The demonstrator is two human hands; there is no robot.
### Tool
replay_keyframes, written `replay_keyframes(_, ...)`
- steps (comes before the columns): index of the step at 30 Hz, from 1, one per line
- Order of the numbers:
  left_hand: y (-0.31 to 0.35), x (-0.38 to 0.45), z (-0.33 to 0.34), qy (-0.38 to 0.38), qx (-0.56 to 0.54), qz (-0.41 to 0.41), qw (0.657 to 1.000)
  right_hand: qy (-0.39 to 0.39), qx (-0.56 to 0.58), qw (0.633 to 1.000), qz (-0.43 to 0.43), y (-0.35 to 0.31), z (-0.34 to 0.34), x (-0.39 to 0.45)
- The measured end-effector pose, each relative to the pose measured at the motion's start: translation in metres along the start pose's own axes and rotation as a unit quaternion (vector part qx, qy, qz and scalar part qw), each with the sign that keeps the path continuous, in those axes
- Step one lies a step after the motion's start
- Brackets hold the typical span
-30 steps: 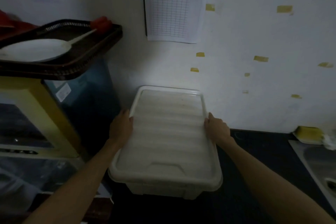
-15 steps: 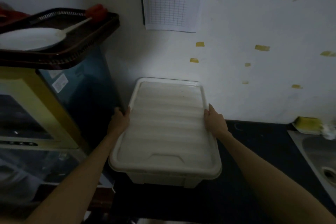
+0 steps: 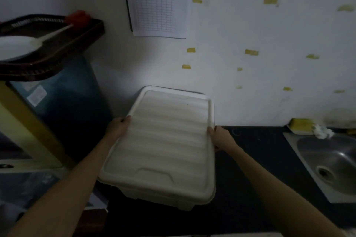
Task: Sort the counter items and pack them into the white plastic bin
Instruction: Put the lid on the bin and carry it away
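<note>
Hands on bin, both sides. I log the white plastic bin [image 3: 163, 146] at centre frame, lid [image 3: 169, 132] seated on top, standing on the dark counter [image 3: 260, 159] with its far end close to the wall. The bin sits skewed, its long axis running from about 7 o'clock to 1 o'clock. My left hand [image 3: 117, 128] grips the lid rim at the bin's 9 o'clock edge, thumb curled over the top lip, the other fingers hidden below. My right hand [image 3: 219, 137] grips the 3 o'clock edge, thumb up against the rim, the remaining fingers tucked beneath where I cannot see them. Both forearms reach in from 6 o'clock. At 3 o'clock from the bin, well apart, a steel sink [image 3: 331, 161] is set into the counter; a yellow sponge [image 3: 300, 124] lies at its far corner with something white and crumpled [image 3: 322, 132] just beside it. At 10 o'clock a dark tray [image 3: 63, 52] sits on a yellow-framed cabinet [image 3: 28, 125], bearing a white plate [image 3: 13, 48], a pale spoon [image 3: 50, 34] and a red item [image 3: 80, 16], too blurred to identify. A gridded sheet [image 3: 158, 0] hangs on the wall at 12 o'clock, with yellow tape scraps [image 3: 251, 52] scattered to its right.
</note>
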State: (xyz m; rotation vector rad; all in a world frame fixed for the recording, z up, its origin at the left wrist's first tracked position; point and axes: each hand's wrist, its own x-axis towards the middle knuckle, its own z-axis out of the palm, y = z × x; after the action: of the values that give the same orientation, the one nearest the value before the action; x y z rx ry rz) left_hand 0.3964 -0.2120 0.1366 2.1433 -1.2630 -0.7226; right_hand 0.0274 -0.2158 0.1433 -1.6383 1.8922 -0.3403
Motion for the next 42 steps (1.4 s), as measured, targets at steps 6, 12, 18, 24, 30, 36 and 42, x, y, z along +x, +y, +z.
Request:
replay_keyframes(6,0.01,-0.011,0.001,-0.027,0.025,0.009,0.999,-0.044,0.004,0.999,0.032,0.007,-0.008,-0.021)
replay_keyframes(12,-0.006,-0.019,-0.027,-0.136,0.031,-0.025,0.99,-0.116,0.071,0.987,0.088,0.016,-0.019,-0.041)
replay_keyframes(18,0.001,-0.029,-0.029,-0.091,0.064,0.018,0.994,-0.184,0.116,0.97,0.108,0.021,-0.028,-0.068)
replay_keyframes(24,0.014,-0.03,-0.007,-0.055,0.01,0.047,0.997,-0.286,0.093,0.945,0.13,0.036,-0.041,-0.093)
replay_keyframes(30,0.024,-0.042,-0.004,-0.074,0.011,0.072,0.995,-0.22,-0.034,0.974,0.045,0.018,-0.082,-0.07)
replay_keyframes(36,-0.007,-0.086,-0.018,-0.005,0.055,-0.002,0.998,-0.017,-0.071,0.985,-0.158,-0.001,-0.088,-0.005)
replay_keyframes(42,-0.024,-0.17,0.015,0.09,-0.187,-0.174,0.963,0.036,-0.105,0.971,-0.213,0.015,-0.075,0.078)
